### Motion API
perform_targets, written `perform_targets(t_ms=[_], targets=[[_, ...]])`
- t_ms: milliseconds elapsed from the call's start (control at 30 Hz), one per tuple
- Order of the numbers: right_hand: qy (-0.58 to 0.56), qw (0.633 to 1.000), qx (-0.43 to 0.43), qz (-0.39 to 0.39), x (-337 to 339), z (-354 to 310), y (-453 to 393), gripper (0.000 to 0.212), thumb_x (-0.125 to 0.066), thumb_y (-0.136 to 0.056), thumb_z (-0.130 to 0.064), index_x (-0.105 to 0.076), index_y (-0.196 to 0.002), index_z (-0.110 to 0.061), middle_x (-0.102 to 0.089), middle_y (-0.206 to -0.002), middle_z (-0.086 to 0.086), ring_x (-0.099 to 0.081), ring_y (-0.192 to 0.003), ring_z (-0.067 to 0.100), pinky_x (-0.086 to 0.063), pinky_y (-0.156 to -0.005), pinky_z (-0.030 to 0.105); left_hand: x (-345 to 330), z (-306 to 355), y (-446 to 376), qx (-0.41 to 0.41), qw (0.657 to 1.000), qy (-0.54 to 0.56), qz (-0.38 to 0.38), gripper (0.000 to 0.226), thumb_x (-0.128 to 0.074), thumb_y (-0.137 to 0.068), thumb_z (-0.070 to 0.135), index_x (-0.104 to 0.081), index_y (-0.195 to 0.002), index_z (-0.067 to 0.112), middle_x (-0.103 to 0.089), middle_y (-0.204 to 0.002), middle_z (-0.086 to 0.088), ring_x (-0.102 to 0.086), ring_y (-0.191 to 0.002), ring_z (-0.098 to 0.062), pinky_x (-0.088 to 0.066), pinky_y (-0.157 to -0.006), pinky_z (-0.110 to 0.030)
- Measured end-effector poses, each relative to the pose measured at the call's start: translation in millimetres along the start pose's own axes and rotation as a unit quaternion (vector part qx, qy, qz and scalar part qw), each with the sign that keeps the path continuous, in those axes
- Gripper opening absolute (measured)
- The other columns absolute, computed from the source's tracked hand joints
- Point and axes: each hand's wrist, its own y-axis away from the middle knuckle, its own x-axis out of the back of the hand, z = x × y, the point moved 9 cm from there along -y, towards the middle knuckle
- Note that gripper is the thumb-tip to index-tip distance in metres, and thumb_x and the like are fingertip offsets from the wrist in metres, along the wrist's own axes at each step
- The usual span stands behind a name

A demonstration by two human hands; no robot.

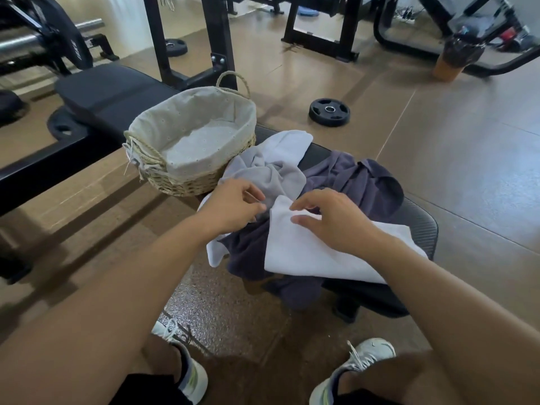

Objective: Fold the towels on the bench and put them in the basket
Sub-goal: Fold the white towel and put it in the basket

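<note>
A heap of towels lies on the black bench in front of me. A white towel lies on top at the near side. A dark purple towel spreads beneath it and hangs over the near edge. A light grey towel is bunched toward the basket. My right hand rests on the white towel's far corner, fingers pinching its edge. My left hand hovers at the grey towel's near edge with fingers curled; whether it grips cloth is unclear. The woven basket with a pale liner stands on the bench to the left, with nothing inside.
A black weight plate lies on the floor beyond the bench. A second black bench and rack uprights stand behind the basket. A barbell with plates sits at far left. My two shoes are on the floor below.
</note>
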Motion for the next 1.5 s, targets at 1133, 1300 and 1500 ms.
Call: perform_targets(t_ms=[1133,1300,1500], targets=[[-0.100,0.992,0.065,0.048,23,-5,6,0.023,-0.081,-0.085,-0.029,-0.066,-0.102,-0.031,-0.063,-0.100,-0.020,-0.055,-0.099,0.001,-0.044,-0.088,0.019,-40,21,13,-0.025,0.982,0.158,-0.098,0.020,-0.073,-0.093,0.030,-0.079,-0.096,0.011,-0.078,-0.098,-0.015,-0.074,-0.101,-0.032,-0.057,-0.098,-0.051],[-0.052,0.994,0.078,0.058,22,-7,10,0.031,-0.085,-0.077,-0.040,-0.065,-0.100,-0.035,-0.060,-0.115,-0.014,-0.043,-0.113,0.008,-0.031,-0.094,0.012,-40,20,12,-0.012,0.975,0.207,-0.076,0.015,-0.071,-0.094,0.019,-0.078,-0.095,0.006,-0.076,-0.096,-0.022,-0.073,-0.087,-0.029,-0.062,-0.087,-0.045],[-0.064,0.996,0.058,-0.005,12,-6,11,0.043,-0.078,-0.075,-0.059,-0.062,-0.107,-0.035,-0.057,-0.124,-0.014,-0.035,-0.124,0.008,-0.026,-0.094,0.006,-40,24,11,-0.029,0.977,0.198,-0.080,0.014,-0.068,-0.096,0.016,-0.075,-0.101,0.005,-0.073,-0.089,-0.010,-0.067,-0.082,-0.023,-0.061,-0.078,-0.036]])
